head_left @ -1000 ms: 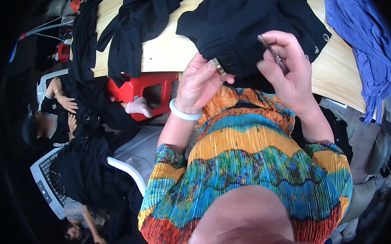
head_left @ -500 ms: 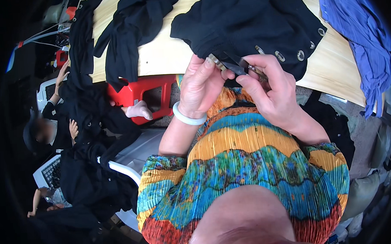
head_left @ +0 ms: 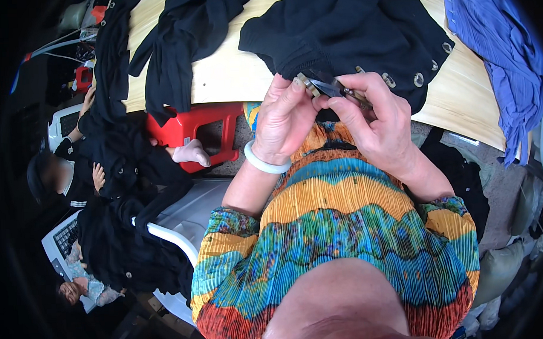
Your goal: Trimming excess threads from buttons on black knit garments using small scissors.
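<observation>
A black knitted garment (head_left: 356,29) with large brown ring-patterned buttons lies at the table's near edge, in front of me. My left hand (head_left: 281,118), a pale bangle on its wrist, pinches one brown button (head_left: 307,84) at the garment's lower edge between thumb and fingertips. In my right hand (head_left: 380,121) is a small pair of thread snips (head_left: 333,88). Its dark blades point left, right beside the pinched button. Whether a thread lies between the blades is too small to tell. Other buttons (head_left: 389,80) show along the garment's edge to the right.
More black garments (head_left: 180,38) lie on the pale wooden table (head_left: 226,69) to the left. A purple pleated garment (head_left: 501,54) hangs over its right end. Beneath the near edge stands a red stool (head_left: 225,132). At left, a person in a dark cap (head_left: 41,177) sits among dark clothes.
My left hand has shifted slightly right with the button, and the snips' blades lie closer against it. At far left, another person's face has come into view.
</observation>
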Action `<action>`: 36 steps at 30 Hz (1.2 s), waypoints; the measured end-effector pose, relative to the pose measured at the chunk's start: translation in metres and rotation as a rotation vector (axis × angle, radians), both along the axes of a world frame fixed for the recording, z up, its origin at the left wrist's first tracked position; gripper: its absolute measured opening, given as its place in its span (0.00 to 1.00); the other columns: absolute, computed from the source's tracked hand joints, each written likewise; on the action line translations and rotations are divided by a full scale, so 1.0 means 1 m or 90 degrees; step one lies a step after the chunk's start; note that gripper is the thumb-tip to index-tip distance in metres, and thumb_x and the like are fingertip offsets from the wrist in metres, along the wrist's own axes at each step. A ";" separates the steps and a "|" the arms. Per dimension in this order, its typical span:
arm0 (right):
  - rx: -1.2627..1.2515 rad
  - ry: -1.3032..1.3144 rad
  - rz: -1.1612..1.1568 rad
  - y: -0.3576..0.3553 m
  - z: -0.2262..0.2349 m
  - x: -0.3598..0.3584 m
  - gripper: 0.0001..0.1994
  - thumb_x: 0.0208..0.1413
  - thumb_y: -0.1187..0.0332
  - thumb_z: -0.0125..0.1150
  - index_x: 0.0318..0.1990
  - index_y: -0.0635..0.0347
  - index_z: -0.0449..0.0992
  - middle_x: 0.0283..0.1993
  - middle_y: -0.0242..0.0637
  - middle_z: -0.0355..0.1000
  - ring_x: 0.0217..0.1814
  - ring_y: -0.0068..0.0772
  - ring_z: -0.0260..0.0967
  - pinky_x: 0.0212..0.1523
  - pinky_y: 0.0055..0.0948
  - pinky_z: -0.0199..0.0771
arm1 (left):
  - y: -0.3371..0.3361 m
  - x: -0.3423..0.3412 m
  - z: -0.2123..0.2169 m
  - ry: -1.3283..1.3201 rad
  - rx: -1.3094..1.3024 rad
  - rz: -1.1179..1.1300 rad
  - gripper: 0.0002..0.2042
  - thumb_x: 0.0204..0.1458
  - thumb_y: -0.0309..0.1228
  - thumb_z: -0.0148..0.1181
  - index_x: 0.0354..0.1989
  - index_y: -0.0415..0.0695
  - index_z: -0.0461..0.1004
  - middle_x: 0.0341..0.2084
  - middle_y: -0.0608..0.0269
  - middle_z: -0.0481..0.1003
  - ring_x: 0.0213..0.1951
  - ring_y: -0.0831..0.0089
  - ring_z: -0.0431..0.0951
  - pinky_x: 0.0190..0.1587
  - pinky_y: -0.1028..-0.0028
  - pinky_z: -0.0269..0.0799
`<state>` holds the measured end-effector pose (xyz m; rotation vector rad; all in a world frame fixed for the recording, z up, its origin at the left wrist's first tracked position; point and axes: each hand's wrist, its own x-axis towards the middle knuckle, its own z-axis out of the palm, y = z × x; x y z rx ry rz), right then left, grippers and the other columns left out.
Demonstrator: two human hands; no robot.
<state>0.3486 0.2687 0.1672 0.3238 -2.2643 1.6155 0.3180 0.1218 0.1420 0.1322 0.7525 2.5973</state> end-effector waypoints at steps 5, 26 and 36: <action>0.003 0.032 0.023 -0.001 -0.002 -0.003 0.09 0.45 0.74 0.60 0.33 0.66 0.69 0.21 0.35 0.68 0.18 0.21 0.66 0.18 0.16 0.63 | -0.005 -0.002 -0.005 0.012 0.029 -0.015 0.10 0.53 0.27 0.48 0.43 0.48 0.68 0.36 0.66 0.72 0.39 0.74 0.71 0.38 0.72 0.69; 0.085 -0.112 0.078 0.062 -0.026 -0.051 0.16 0.44 0.74 0.55 0.44 0.60 0.68 0.38 0.35 0.70 0.38 0.27 0.69 0.41 0.23 0.68 | -0.031 -0.033 -0.021 -0.033 -0.037 0.008 0.14 0.56 0.29 0.39 0.52 0.45 0.58 0.46 0.56 0.67 0.47 0.62 0.69 0.46 0.63 0.68; -0.020 -0.132 0.236 0.032 -0.007 -0.073 0.21 0.45 0.73 0.58 0.50 0.59 0.64 0.45 0.37 0.68 0.47 0.24 0.65 0.49 0.22 0.63 | -0.045 -0.061 0.014 0.034 0.071 -0.021 0.17 0.59 0.35 0.31 0.52 0.42 0.60 0.50 0.56 0.65 0.51 0.64 0.66 0.50 0.63 0.64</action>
